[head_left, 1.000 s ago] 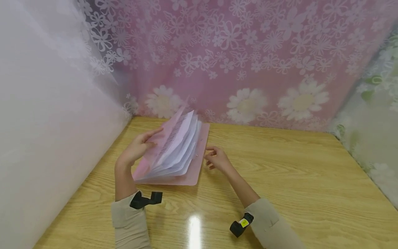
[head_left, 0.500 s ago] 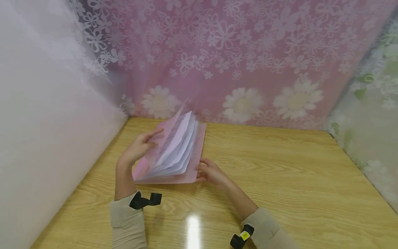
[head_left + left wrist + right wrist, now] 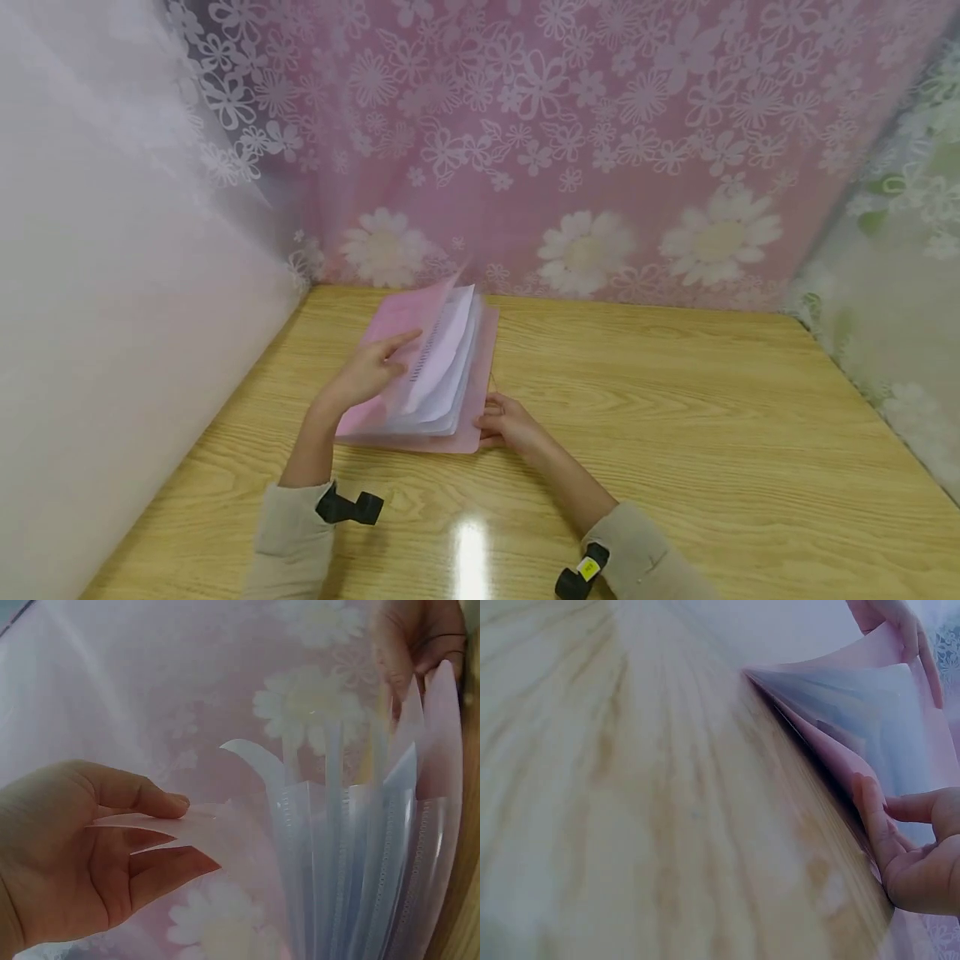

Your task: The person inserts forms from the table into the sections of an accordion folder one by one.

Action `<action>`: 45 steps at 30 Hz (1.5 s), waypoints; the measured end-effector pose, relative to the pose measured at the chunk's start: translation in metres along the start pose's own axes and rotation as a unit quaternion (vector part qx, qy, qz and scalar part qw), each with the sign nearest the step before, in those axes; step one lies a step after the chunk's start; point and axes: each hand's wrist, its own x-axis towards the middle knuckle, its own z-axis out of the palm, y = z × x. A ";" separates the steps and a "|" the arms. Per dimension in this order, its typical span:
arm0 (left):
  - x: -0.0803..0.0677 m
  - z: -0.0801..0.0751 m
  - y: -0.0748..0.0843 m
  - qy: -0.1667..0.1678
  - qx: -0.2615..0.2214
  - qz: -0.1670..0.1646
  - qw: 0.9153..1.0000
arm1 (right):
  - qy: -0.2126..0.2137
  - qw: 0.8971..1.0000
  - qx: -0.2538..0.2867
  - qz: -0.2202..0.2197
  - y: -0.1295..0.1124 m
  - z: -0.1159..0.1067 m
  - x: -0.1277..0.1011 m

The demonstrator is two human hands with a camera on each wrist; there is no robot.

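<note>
A pink plastic display folder (image 3: pixel 486 367) lies partly open on the table, its front cover (image 3: pixel 401 321) tilted up on the left. Between the covers, clear sleeves with white pages (image 3: pixel 450 367) stand fanned. My left hand (image 3: pixel 367 375) holds the front cover; in the left wrist view its thumb (image 3: pixel 161 802) lies on one face, with fingers on the other. At the near right corner, my right hand (image 3: pixel 510 425) pinches the back cover's edge. The right wrist view shows that hand's fingers (image 3: pixel 866 806) along the edge, the thumb on the inner side.
The wood-grain table (image 3: pixel 675 433) extends to the right and front. A white wall (image 3: pixel 135 250) borders it on the left, a pink flowered curtain (image 3: pixel 585 167) at the back, and a flowered sheet (image 3: pixel 907 333) on the right. Black camera mounts (image 3: pixel 351 507) sit on both sleeves.
My left hand has moved right, lowering the front cover toward the pages. My right hand has come down along the folder's right edge and now grips it near the corner.
</note>
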 end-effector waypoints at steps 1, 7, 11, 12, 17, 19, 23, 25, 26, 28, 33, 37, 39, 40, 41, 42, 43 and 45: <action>-0.001 0.003 0.001 -0.005 0.012 -0.005 1.000 | -0.001 1.000 -0.001 0.001 0.000 -0.001 0.000; -0.003 0.019 -0.002 -0.033 0.053 -0.006 0.998 | -0.009 1.000 0.006 0.003 -0.001 -0.005 0.003; -0.004 0.029 -0.006 -0.028 0.060 0.036 0.997 | -0.017 1.000 0.022 0.002 0.002 -0.009 0.003; -0.005 0.032 -0.008 -0.021 0.067 0.050 0.996 | -0.019 0.999 0.026 0.002 0.003 -0.010 0.003; -0.008 0.042 -0.017 0.011 0.089 0.079 0.993 | -0.032 0.999 0.037 -0.001 0.006 -0.009 0.002; -0.009 0.045 -0.021 0.023 0.091 0.083 0.992 | -0.034 0.999 0.038 -0.002 0.006 -0.008 0.001; -0.009 0.052 -0.031 0.069 0.105 0.122 0.984 | -0.029 0.999 0.038 -0.002 0.006 -0.007 0.000; -0.008 0.056 -0.036 0.106 0.120 0.159 0.974 | -0.027 0.999 0.037 -0.003 0.006 -0.007 -0.001; -0.007 0.059 -0.038 0.123 0.129 0.181 0.967 | -0.026 0.999 0.037 -0.002 0.006 -0.008 -0.001; -0.005 0.063 -0.042 0.157 0.148 0.225 0.950 | -0.023 0.999 0.037 -0.001 0.005 -0.009 0.000; -0.002 0.073 -0.047 0.195 0.186 0.301 0.915 | -0.029 0.999 0.037 -0.007 0.005 -0.010 0.001; 0.000 0.079 -0.052 0.213 0.189 0.330 0.900 | -0.037 0.999 0.039 -0.010 0.006 -0.011 0.002; 0.000 0.082 -0.054 0.220 0.178 0.339 0.897 | -0.037 0.999 0.036 -0.009 0.006 -0.011 0.002; 0.000 0.084 -0.056 0.220 0.174 0.342 0.897 | -0.036 0.999 0.035 -0.008 0.006 -0.011 0.002; 0.000 0.086 -0.057 0.215 0.169 0.342 0.899 | -0.035 0.999 0.034 -0.007 0.006 -0.011 0.001; 0.000 0.088 -0.058 0.206 0.164 0.343 0.902 | -0.035 0.999 0.031 -0.006 0.006 -0.011 0.001; 0.000 0.091 -0.060 0.193 0.161 0.342 0.905 | -0.034 0.999 0.029 -0.006 0.006 -0.011 0.001; -0.001 0.095 -0.062 0.162 0.155 0.333 0.916 | -0.033 0.999 0.025 -0.005 0.006 -0.011 0.000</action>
